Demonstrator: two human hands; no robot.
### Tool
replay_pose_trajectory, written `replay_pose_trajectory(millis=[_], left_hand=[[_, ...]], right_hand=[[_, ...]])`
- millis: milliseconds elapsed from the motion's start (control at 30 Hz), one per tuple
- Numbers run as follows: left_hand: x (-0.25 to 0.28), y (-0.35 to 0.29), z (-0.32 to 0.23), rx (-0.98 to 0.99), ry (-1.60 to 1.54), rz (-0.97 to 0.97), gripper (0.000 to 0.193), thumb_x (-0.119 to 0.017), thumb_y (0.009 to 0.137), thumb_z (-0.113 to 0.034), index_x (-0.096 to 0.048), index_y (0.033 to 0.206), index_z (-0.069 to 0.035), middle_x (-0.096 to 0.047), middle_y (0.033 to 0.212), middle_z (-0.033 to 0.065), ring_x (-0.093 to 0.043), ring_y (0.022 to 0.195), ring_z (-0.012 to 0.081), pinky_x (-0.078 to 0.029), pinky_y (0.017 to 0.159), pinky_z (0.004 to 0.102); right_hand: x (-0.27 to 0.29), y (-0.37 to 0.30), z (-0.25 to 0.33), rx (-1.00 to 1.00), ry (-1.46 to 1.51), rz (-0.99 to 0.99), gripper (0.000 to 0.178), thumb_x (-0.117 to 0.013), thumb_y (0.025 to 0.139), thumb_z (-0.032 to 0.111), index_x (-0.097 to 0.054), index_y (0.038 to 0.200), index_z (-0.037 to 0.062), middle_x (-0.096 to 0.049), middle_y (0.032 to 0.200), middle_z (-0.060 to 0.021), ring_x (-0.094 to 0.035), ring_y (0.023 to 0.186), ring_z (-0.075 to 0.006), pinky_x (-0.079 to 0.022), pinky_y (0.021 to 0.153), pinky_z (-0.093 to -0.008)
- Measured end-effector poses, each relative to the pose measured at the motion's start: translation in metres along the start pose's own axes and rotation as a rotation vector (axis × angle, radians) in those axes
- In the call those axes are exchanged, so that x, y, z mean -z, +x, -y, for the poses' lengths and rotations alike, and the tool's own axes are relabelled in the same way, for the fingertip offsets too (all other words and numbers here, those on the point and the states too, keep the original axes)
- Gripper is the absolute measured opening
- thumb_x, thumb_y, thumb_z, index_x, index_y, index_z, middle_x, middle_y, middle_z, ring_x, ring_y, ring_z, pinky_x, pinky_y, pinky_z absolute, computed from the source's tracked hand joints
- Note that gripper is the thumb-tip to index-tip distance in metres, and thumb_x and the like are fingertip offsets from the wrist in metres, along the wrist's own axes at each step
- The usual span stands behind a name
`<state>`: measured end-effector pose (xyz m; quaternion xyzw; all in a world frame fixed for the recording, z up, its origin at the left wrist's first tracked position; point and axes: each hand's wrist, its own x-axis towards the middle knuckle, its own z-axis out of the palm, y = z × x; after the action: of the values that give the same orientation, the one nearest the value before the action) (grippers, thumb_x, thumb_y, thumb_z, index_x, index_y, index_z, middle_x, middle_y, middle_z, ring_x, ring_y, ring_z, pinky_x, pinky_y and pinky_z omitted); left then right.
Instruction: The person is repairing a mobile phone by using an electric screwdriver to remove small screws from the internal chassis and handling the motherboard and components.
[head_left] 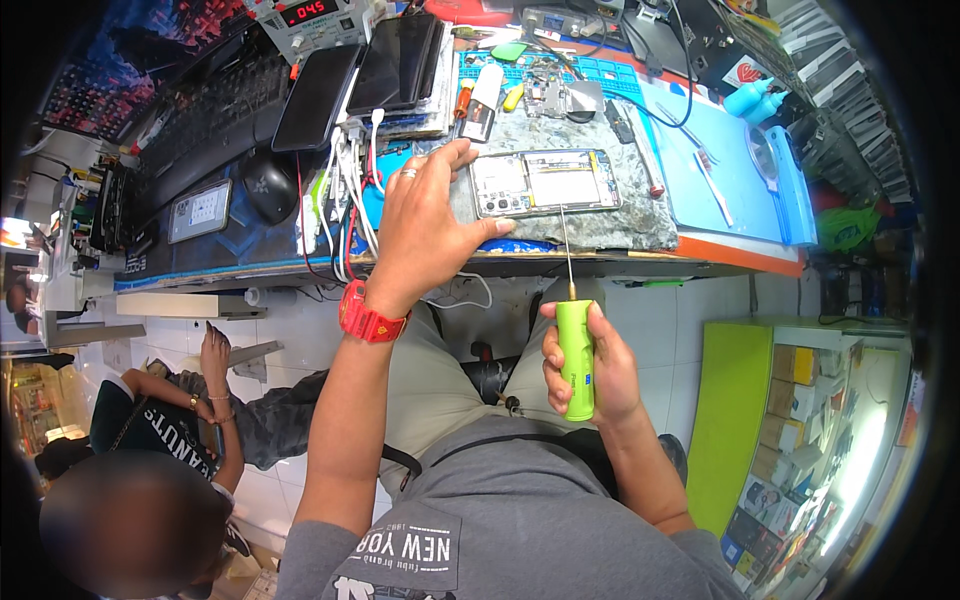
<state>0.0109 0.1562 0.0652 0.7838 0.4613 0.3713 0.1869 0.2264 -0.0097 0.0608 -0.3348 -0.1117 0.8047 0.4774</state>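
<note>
An opened smartphone lies on a grey, stained work mat with its inner parts bare. My left hand straddles the phone's left end, thumb at the near edge and fingers by the far left corner. In my right hand is a screwdriver-like tool with a thick green handle, wrapped by my fingers. Its long thin metal shaft points away from me. The tip meets the phone's near edge in this view; whether it touches, I cannot tell.
Phone parts and small tools lie beyond the phone. Blue mat at right; white cables, dark phones, a mouse and keyboard at left. A person sits lower left; a green-sided cabinet stands right.
</note>
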Motion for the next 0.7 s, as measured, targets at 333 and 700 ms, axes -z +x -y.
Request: replay_pose_trajectory(millis=[333, 700], left_hand=[[0.0003, -0.0007, -0.0019, 0.011, -0.011, -0.001, 0.087, -0.095, 0.066, -0.029, -0.055, 0.138, -0.001, -0.069, 0.129, 0.0118, -0.063, 0.113, 0.0321, -0.044, 0.102, 0.0449], [0.0004, -0.0008, -0.002, 0.019, -0.012, 0.008, 0.088, -0.096, 0.066, -0.029, -0.054, 0.138, 0.0, -0.069, 0.13, 0.0117, -0.063, 0.114, 0.0312, -0.044, 0.103, 0.0451]], right_hand=[[0.002, 0.0007, -0.0003, 0.012, -0.005, 0.012, 0.057, -0.032, 0.113, 0.048, -0.047, 0.139, 0.0005, -0.055, 0.086, -0.0099, -0.057, 0.053, -0.0182, -0.051, 0.043, -0.0327], [0.0013, 0.0002, 0.0006, 0.013, -0.006, -0.004, 0.057, -0.033, 0.112, 0.049, -0.047, 0.139, 0.0004, -0.055, 0.086, -0.0099, -0.057, 0.053, -0.018, -0.051, 0.043, -0.0325]])
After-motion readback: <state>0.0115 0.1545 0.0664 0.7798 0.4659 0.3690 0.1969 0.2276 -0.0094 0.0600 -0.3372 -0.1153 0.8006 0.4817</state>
